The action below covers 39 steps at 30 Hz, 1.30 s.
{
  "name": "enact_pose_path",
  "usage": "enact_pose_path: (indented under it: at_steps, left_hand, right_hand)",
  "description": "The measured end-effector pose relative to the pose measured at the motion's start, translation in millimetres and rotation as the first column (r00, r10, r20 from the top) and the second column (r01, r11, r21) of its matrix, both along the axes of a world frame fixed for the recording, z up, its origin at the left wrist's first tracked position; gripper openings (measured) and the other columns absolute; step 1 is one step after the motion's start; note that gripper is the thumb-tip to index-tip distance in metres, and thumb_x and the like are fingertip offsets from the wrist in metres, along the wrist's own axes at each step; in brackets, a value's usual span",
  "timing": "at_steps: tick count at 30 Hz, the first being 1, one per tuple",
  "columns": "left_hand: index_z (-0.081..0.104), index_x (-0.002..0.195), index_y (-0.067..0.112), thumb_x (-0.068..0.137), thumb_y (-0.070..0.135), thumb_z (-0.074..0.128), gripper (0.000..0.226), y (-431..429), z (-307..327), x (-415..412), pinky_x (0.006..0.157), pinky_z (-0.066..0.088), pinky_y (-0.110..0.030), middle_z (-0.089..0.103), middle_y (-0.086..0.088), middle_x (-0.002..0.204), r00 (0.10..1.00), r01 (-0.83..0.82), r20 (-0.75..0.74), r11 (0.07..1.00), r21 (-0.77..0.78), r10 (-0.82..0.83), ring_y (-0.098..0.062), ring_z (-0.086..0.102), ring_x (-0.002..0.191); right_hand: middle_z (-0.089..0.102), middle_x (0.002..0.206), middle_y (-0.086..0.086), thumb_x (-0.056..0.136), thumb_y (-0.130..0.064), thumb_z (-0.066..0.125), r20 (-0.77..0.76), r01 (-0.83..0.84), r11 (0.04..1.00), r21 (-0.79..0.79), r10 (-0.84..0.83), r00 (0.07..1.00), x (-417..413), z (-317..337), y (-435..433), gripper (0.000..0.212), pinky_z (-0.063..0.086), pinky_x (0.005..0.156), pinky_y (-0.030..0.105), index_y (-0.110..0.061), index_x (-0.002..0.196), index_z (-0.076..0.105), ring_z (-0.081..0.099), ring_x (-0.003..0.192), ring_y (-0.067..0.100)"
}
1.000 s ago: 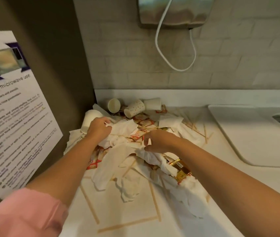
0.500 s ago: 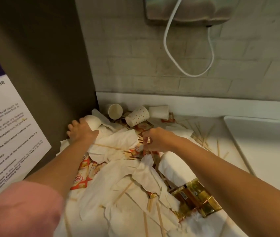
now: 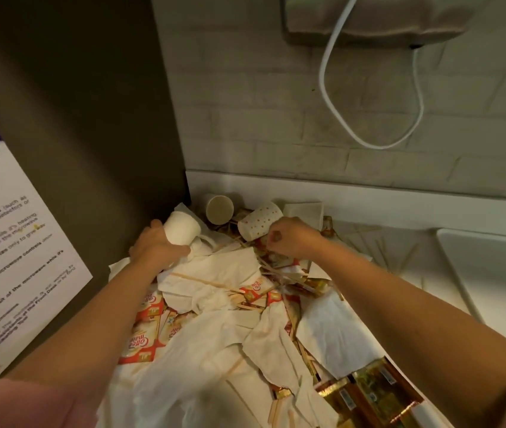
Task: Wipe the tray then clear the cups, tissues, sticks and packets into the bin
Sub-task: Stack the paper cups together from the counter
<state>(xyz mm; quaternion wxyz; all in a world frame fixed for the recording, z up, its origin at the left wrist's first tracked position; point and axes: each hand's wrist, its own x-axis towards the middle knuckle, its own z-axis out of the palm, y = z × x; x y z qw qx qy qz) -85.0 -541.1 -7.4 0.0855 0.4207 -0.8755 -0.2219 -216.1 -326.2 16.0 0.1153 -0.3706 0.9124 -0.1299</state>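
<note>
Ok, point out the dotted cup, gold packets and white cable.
dotted cup (image 3: 260, 221): head view, side wall.
gold packets (image 3: 370, 393): head view, foil face.
white cable (image 3: 322, 78): head view, loop's left side.

The white poster (image 3: 14, 242) on the left ends its heading in "e use". Among the bold lines below I can make out "the microwave controls" and "out of the microwave", but the small print is blurred. The red-and-white packets (image 3: 143, 344) carry upside-down red script that looks like "Coffee mate". The labels on the gold packets (image 3: 369, 393) are too small to read.

Left hand (image 3: 156, 250) now round the white cup (image 3: 181, 227) — right hand (image 3: 290, 239) up beside the dotted cup (image 3: 258, 222).
</note>
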Motion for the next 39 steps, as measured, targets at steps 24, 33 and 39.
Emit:
enact_pose_path:
  at_steps: [24, 33, 39]
  left_hand:
    - [0.038, 0.132, 0.016, 0.063, 0.044, 0.081, 0.086, 29.6, 1.0, -12.1, 0.090, 0.045, -0.037, 0.044, -0.007, 0.131, 0.971, 0.237, -0.016, 0.966, -0.103, -0.240, -0.025, 0.047, 0.117]
    - [0.037, 0.133, 0.016, 0.061, 0.044, 0.082, 0.090, 32.8, -3.3, -20.5, 0.088, 0.044, -0.036, 0.044, -0.007, 0.131, 0.965, 0.257, -0.026, 0.961, -0.100, -0.261, -0.025, 0.046, 0.117]
    - [0.039, 0.131, 0.015, 0.061, 0.042, 0.083, 0.087, 38.4, -1.7, -23.2, 0.088, 0.046, -0.038, 0.046, -0.007, 0.129, 0.964, 0.249, -0.067, 0.964, -0.087, -0.255, -0.026, 0.048, 0.115]
  right_hand:
    - [0.057, 0.128, 0.011, 0.089, -0.021, 0.055, 0.291, 0.441, 0.815, -0.376, -0.347, 0.891, -58.0, -31.5, -44.8, 0.043, 0.046, 0.097, 0.043, -0.019, 0.131, 0.051, 0.052, 0.117, 0.030]
    - [0.059, 0.099, 0.004, 0.090, -0.012, 0.055, 0.464, 0.414, 0.624, -0.663, -0.091, 0.881, -32.8, 9.4, -48.0, 0.025, 0.040, 0.063, 0.019, -0.004, 0.113, 0.063, 0.054, 0.093, 0.015]
    - [0.058, 0.097, 0.003, 0.094, -0.012, 0.051, 0.545, 0.394, 0.672, -0.627, 0.016, 0.838, -13.4, 18.2, -46.0, 0.020, 0.039, 0.059, 0.016, -0.007, 0.110, 0.063, 0.053, 0.089, 0.014]
